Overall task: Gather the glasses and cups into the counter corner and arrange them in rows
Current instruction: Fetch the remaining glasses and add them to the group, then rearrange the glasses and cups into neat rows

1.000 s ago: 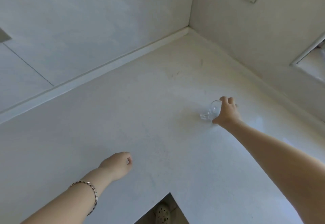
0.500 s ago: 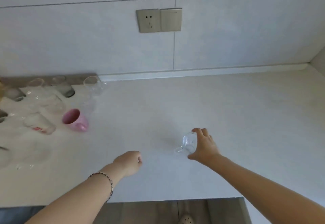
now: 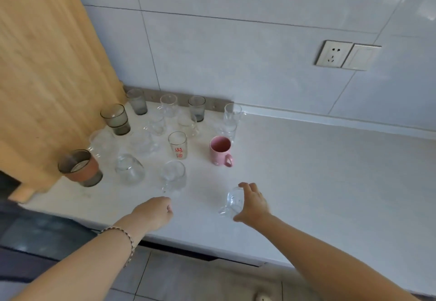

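Your right hand (image 3: 253,204) reaches forward with the arm nearly straight, its fingers (image 3: 247,186) curled over the top of a small clear cup (image 3: 232,202) and the thumb low on the near side. Your left hand (image 3: 154,213) is closed in a loose fist, knuckles forward, holding nothing. A beaded bracelet (image 3: 125,239) circles your left wrist. Both forearms are bare.

A: Illumination: bright, diffuse, cool. Faint glare on wall tiles (image 3: 420,5) at upper right.

B: Shadows: soft, pale, barely visible on counter (image 3: 318,171).

A: Sharpness: low throughout. Motion smear on wooden panel (image 3: 42,76); clear glasses (image 3: 151,145) nearly dissolved against pale surface.

B: Distortion: wide-angle, grout lines and counter edge bent toward frame borders.
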The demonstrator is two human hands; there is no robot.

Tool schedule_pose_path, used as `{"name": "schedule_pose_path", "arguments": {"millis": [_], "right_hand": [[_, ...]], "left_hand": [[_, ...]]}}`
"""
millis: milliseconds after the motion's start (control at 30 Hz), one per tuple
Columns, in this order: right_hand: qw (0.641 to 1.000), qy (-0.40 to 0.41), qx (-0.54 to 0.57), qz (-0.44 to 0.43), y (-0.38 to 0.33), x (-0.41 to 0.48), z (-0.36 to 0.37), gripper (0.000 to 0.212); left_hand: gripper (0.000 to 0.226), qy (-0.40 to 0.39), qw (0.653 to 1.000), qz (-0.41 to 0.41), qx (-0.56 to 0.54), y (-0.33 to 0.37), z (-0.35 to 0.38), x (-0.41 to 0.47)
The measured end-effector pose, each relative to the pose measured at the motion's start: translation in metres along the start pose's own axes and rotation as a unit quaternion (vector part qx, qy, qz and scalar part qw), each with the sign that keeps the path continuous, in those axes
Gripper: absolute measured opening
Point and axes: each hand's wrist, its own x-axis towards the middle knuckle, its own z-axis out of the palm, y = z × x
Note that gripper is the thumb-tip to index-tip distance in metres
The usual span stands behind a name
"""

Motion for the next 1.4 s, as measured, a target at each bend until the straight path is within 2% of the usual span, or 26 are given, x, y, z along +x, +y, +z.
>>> {"name": "schedule_pose_path", "arguments": {"millis": [200, 400, 500, 600, 667, 767, 867, 967, 1100, 1300, 1400], "right_hand": [[0.999, 0.011, -0.013, 0.035, -0.044, 0.025, 0.026, 0.086], [0.999, 0.015, -0.021, 0.035, -0.057, 0.055, 0.032, 0.083], [0.998, -0.014, -0.052, 0.029, -0.061, 0.068, 0.026, 0.084], [0.993, -0.069, -0.094, 0.023, -0.064, 0.074, 0.018, 0.097], [0.989, -0.084, -0.118, -0.006, -0.072, 0.076, 0.008, 0.098], [0.988, -0.041, -0.115, -0.089, -0.098, 0.092, -0.018, 0.067], [0.988, -0.074, -0.072, -0.115, -0.138, 0.125, -0.046, 0.045], [0.989, -0.103, -0.014, -0.106, -0.185, 0.162, -0.058, 0.036], [0.992, -0.077, 0.0, -0.098, -0.238, 0.213, -0.058, 0.034], [0.999, -0.031, 0.023, -0.028, -0.289, 0.28, -0.05, 0.038], [0.999, -0.019, 0.021, 0.026, -0.304, 0.306, -0.044, 0.045]], "left_hand": [[0.011, 0.024, 0.999, -0.029, -0.017, -0.058, -0.03, 0.003], [0.019, 0.023, 0.999, -0.035, -0.032, -0.072, -0.04, 0.023], [0.009, 0.023, 0.998, -0.032, -0.039, -0.075, -0.055, 0.037], [0.01, 0.033, 0.998, -0.026, -0.048, -0.077, -0.076, 0.054], [0.01, 0.042, 0.998, -0.022, -0.049, -0.077, -0.09, 0.062], [0.01, 0.067, 0.996, -0.021, -0.061, -0.077, -0.113, 0.075], [0.012, 0.105, 0.991, -0.021, -0.085, -0.079, -0.141, 0.088], [0.023, 0.114, 0.989, -0.019, -0.097, -0.089, -0.171, 0.103], [0.027, 0.115, 0.989, -0.021, -0.091, -0.12, -0.21, 0.139], [0.013, 0.157, 0.987, 0.025, -0.032, -0.16, -0.272, 0.22], [0.015, 0.165, 0.985, 0.049, 0.004, -0.171, -0.295, 0.259]]}}
